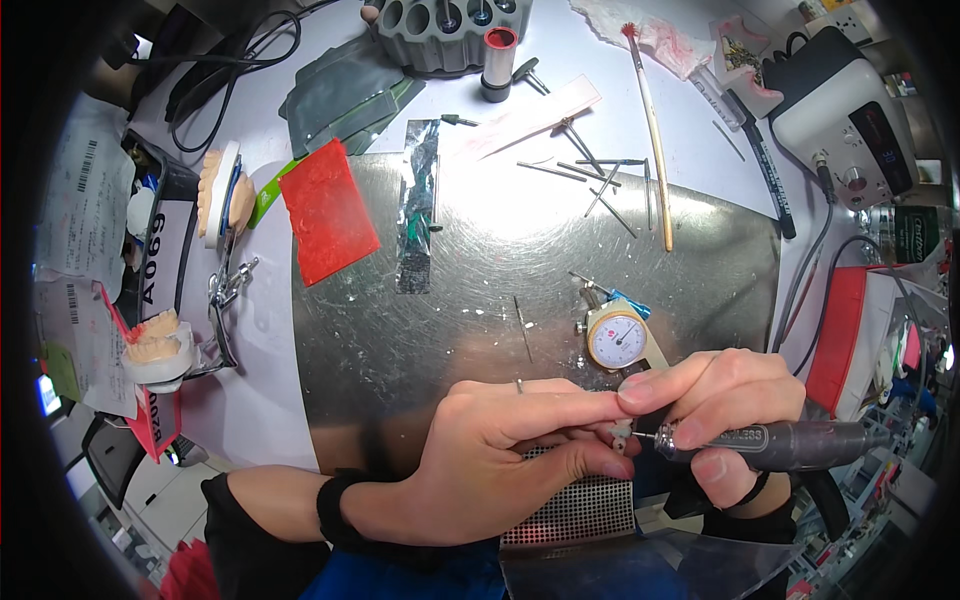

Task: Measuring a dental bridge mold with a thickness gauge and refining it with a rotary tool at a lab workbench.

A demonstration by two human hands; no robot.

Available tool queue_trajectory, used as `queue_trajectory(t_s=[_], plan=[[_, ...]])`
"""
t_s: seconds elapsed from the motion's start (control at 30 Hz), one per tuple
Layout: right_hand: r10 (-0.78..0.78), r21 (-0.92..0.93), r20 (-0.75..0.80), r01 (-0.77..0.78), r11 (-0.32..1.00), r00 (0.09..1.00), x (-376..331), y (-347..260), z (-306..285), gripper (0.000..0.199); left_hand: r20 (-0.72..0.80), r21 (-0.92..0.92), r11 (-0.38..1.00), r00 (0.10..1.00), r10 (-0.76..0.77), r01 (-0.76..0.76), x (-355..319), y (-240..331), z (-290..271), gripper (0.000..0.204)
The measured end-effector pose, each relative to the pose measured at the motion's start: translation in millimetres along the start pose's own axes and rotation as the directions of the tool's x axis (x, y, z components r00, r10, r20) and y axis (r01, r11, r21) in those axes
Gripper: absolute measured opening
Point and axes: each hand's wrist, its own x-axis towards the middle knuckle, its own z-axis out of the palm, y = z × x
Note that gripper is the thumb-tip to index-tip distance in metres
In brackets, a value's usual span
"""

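My left hand [515,440] pinches a small whitish-grey dental piece [619,432] between thumb and fingers, which partly cover it. Wrapped in the fingers of my right hand [735,400] is a dark grey rotary handpiece [815,446]. Its thin bur [646,436] points left and reaches the dental piece; whether the tip touches is too small to tell. The two hands meet at the fingertips. Below them lies a perforated metal grille [570,515]. Just beyond my hands, a dial thickness gauge [616,340] rests on the metal plate [480,370].
Loose burs [600,185] and a long brush [650,140] lie farther back. A red wax sheet [330,212], dark green sheets [345,95] and plaster dental models [157,345] are leftward. A grey bur stand [430,50] stands at the back, a control unit [840,115] back right.
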Motion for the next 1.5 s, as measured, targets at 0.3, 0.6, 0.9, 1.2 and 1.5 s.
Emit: queue_trajectory(t_s=[0.3, 0.6, 0.9, 1.2, 1.5], plan=[[0.006, -0.007, -0.015, -0.006, 1.000, 1.000, -1.0, 0.5, 0.5, 0.013, 0.016, -0.006, 1.000, 1.000, -0.011, 0.011, 0.4, 2.9, -0.7, 0.031], [-0.009, 0.013, -0.023, 0.009, 1.000, 1.000, -1.7, 1.4, 0.5, 0.013, -0.022, -0.008, 1.000, 0.999, -0.027, 0.027, -1.3, -0.2, 1.8, 0.031], [-0.039, 0.000, -0.005, 0.039, 0.999, 0.999, -1.4, 2.9, -0.7, 0.013, -0.025, -0.005, 1.000, 0.999, -0.021, 0.021, -0.3, 1.1, 1.8, 0.032], [-0.145, 0.016, 0.017, 0.145, 0.989, 0.989, -1.0, 6.7, -0.2, 0.017, 0.018, 0.053, 0.999, 1.000, -0.012, 0.011, 0.7, 4.6, -0.7, 0.032], [-0.156, 0.015, 0.023, 0.156, 0.988, 0.988, -0.2, 5.9, 0.7, 0.014, -0.021, 0.016, 1.000, 1.000, 0.002, -0.002, -0.2, 3.4, 1.3, 0.033]])
